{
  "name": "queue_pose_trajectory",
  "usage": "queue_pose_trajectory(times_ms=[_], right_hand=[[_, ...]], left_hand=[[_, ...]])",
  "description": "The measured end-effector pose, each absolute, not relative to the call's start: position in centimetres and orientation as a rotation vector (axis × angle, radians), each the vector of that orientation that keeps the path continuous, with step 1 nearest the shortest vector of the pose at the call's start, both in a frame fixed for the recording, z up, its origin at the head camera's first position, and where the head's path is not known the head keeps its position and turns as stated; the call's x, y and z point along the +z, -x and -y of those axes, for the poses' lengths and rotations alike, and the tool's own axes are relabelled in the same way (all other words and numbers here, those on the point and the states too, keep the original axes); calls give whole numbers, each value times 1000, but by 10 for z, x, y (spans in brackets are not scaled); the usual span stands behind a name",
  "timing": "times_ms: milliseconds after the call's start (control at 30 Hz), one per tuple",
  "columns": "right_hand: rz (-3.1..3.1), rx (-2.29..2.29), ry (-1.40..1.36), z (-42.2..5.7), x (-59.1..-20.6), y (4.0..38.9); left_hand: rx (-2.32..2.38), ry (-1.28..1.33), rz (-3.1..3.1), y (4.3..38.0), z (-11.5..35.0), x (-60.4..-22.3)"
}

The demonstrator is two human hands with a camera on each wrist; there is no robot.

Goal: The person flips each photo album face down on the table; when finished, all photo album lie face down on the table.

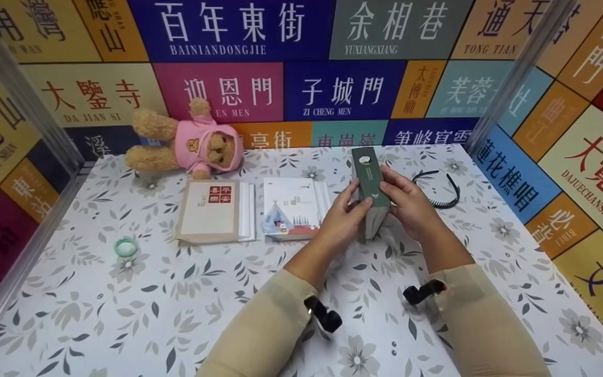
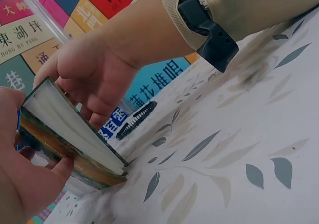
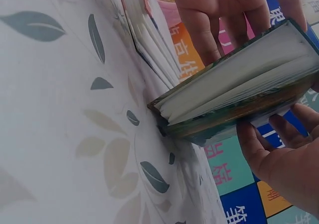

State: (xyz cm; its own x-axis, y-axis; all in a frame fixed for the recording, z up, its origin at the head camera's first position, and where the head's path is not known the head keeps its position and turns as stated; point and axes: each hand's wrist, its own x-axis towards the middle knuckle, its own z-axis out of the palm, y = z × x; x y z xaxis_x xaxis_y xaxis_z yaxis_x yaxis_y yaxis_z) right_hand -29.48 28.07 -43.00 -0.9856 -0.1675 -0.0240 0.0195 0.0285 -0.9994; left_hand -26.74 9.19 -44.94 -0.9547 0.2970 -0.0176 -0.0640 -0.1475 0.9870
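Observation:
A thick book with a dark green spine (image 1: 368, 175) is held between both hands, tilted, its spine facing the head camera. My left hand (image 1: 341, 217) grips it from the left, the thumb on the spine's near end. From the other side my right hand (image 1: 411, 201) grips it, fingertips at the spine's right edge. In the right wrist view the white pages (image 3: 239, 74) show between the covers, slightly fanned. The book's lower corner is right at the flowered tabletop in the left wrist view. To its left lies a white illustrated book (image 1: 291, 209).
A beige book (image 1: 210, 212) lies further left. Behind it a teddy bear in a pink hoodie (image 1: 210, 141) lies against the lettered wall. A mint-green ring-shaped item (image 1: 125, 246) is at the left. A black headband (image 1: 450, 191) lies beyond the right hand.

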Motion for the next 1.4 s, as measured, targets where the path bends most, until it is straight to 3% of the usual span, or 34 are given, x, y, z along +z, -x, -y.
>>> queue_pose_trajectory(times_ms=[500,867,1400], right_hand=[[-1953,-2319,121,-320,-427,303],[-1785,-2432,100,-366,-450,313],[-1980,-2150,-130,-370,-474,319]], left_hand=[[2239,-83,-1437,269,-101,-467],[2256,54,-1453,267,-100,-467],[2273,112,-1503,279,-87,-458]])
